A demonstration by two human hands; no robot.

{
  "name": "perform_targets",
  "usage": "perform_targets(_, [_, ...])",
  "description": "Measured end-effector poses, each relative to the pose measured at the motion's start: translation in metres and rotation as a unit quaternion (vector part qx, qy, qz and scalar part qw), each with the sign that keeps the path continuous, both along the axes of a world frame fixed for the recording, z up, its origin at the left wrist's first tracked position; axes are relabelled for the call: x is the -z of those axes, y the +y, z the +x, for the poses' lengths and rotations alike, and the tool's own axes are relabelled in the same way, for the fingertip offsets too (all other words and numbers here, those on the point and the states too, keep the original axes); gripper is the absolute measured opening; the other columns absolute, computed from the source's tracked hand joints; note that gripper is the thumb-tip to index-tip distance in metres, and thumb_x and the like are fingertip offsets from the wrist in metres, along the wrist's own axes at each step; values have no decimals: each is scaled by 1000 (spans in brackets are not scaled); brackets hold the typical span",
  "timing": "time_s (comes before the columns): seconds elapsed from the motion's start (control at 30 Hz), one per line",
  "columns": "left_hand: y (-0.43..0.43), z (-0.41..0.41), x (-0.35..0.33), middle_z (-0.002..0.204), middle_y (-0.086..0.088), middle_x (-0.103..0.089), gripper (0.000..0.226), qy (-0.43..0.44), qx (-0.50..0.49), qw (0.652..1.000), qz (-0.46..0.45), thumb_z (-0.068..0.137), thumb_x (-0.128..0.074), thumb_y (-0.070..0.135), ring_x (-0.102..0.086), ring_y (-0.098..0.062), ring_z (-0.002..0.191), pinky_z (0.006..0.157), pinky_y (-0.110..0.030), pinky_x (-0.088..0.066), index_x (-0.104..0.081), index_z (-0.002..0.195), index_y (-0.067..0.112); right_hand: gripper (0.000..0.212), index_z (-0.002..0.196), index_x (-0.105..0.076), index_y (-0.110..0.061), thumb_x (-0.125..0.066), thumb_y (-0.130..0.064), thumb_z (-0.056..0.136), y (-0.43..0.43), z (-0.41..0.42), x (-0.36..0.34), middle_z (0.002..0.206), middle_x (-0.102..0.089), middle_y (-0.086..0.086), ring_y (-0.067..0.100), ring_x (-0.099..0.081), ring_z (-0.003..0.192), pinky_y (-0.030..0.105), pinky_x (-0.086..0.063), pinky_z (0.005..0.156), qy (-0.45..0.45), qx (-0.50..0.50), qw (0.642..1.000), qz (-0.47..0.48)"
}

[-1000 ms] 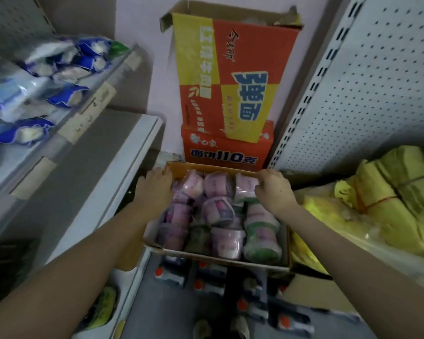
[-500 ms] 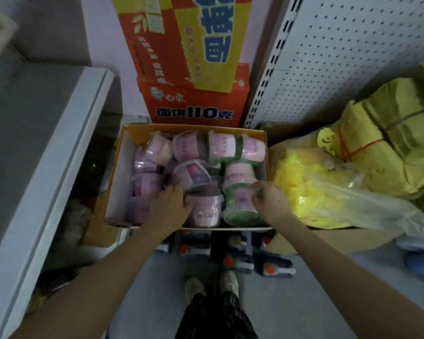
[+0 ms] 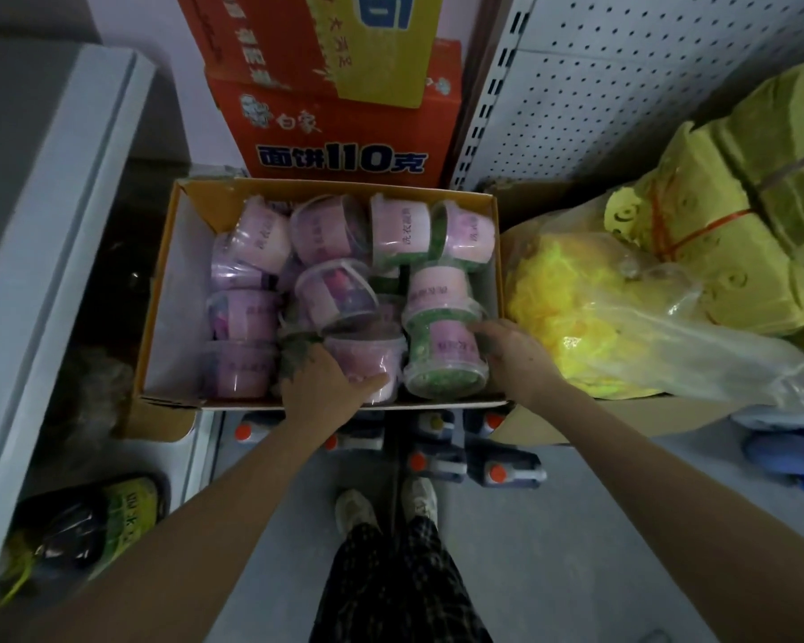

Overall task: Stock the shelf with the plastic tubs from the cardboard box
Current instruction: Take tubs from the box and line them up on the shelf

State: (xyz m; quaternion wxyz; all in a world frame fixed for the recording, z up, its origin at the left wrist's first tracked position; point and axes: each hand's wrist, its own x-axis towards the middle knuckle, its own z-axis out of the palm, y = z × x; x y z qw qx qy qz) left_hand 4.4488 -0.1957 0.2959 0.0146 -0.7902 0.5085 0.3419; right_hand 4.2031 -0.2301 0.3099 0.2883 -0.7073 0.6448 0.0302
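An open cardboard box (image 3: 163, 299) sits below me, packed with several clear plastic tubs bearing pink labels. My left hand (image 3: 319, 387) grips a pink-filled tub (image 3: 367, 359) at the box's near edge, thumb along its front. My right hand (image 3: 514, 357) holds the right side of a green-filled tub (image 3: 442, 364) beside it, fingers curled round its wall. The white shelf (image 3: 52, 234) runs along the left.
Stacked orange cartons (image 3: 340, 118) stand behind the box. A perforated white shelf panel (image 3: 623, 90) rises at the right, with yellow paper bundles (image 3: 757, 187) and a yellow-filled plastic bag (image 3: 590, 317) below it. Dark bottles (image 3: 502, 471) stand on the floor near my feet.
My hands have come from the box's far rim to the tubs at its near edge and closed on them. My head has tilted further down, so the box fills more of the view.
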Motion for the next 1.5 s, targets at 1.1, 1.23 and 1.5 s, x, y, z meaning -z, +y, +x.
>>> perform_targets(1.1, [29, 26, -29, 124, 13, -43, 110, 106, -247, 905, -331, 50, -90, 37, -49, -7, 111, 89, -19, -49, -28, 138, 17, 96, 151, 6, -26, -60, -9, 85, -52, 35, 45, 160, 1, 3, 24, 0, 147, 50, 16, 106, 200, -570, 785, -136])
perform_targets(1.23, [35, 36, -24, 121, 13, -41, 107, 107, -265, 897, -338, 52, -92, 28, -46, -4, 107, 83, -12, -46, -29, 137, 14, 103, 143, -41, -23, -87, -16, 51, -59, 31, 50, 141, -50, 3, 25, -47, 130, 57, -12, 105, 179, -568, 777, -204])
perform_targets(1.5, [38, 37, -57, 122, 10, -44, 110, 117, -266, 889, -355, 52, -91, 28, -47, -4, 106, 72, 6, -39, -27, 139, 11, 96, 131, -37, -20, -86, -38, 50, -55, 28, 22, 127, -59, 5, 27, -57, 118, 50, -41, 100, -20, -437, 869, -230])
